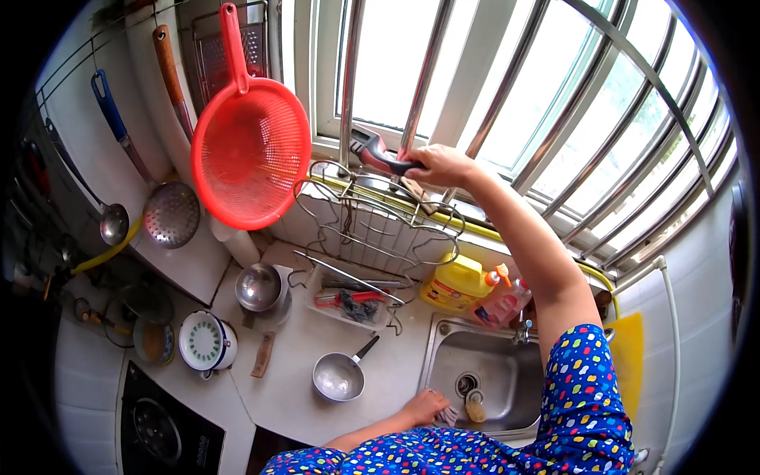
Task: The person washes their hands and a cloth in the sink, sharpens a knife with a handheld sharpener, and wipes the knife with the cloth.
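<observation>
My right hand (442,165) is stretched up to the window and closed around the black end of a knife sharpener (378,153). The sharpener has a grey and red body and is level with the window bars, above the wire rack (372,226). Low down, at the left rim of the steel sink (507,368), my left hand (425,406) has its fingers curled on a greyish cloth (446,416). A small saucepan (339,376) with a black handle sits on the counter to the left of that hand.
Metal bars (499,79) cross the window. A red colander (252,154) and a skimmer (171,214) hang at left. A yellow bottle (455,283) stands behind the sink, near a plastic tray (348,305) of tools. A cleaver (264,352), enamel pot (207,342) and stove (162,427) are farther left.
</observation>
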A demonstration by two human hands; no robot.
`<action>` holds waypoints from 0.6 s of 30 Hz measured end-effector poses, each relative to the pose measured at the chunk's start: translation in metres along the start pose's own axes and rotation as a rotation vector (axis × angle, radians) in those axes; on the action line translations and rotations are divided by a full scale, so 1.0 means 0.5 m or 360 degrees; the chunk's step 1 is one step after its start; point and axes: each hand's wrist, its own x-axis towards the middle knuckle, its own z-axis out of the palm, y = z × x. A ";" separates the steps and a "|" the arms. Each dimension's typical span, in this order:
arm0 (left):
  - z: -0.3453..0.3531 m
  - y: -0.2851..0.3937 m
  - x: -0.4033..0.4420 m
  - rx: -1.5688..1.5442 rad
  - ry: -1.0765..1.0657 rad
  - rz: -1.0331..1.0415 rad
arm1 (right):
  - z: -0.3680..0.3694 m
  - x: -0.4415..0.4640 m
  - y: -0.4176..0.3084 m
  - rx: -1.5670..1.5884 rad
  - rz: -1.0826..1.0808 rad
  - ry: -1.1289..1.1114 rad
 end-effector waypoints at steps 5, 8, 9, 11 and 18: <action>0.011 -0.006 -0.003 0.0047 -0.0010 -0.0015 | -0.067 -0.038 -0.059 0.0317 0.0179 0.0091; 0.012 -0.005 -0.004 0.0020 -0.0071 -0.0035 | -0.068 -0.070 -0.058 0.0432 0.0192 0.0179; 0.011 -0.004 -0.004 0.0038 -0.0067 -0.0031 | -0.067 -0.083 -0.054 0.0423 0.0185 0.0258; 0.006 0.000 -0.002 0.0058 -0.0050 -0.0024 | -0.067 -0.104 -0.060 0.0440 0.0102 0.0441; 0.000 0.002 -0.003 0.0104 -0.0035 0.0004 | -0.080 -0.104 -0.062 0.1047 0.0224 0.0617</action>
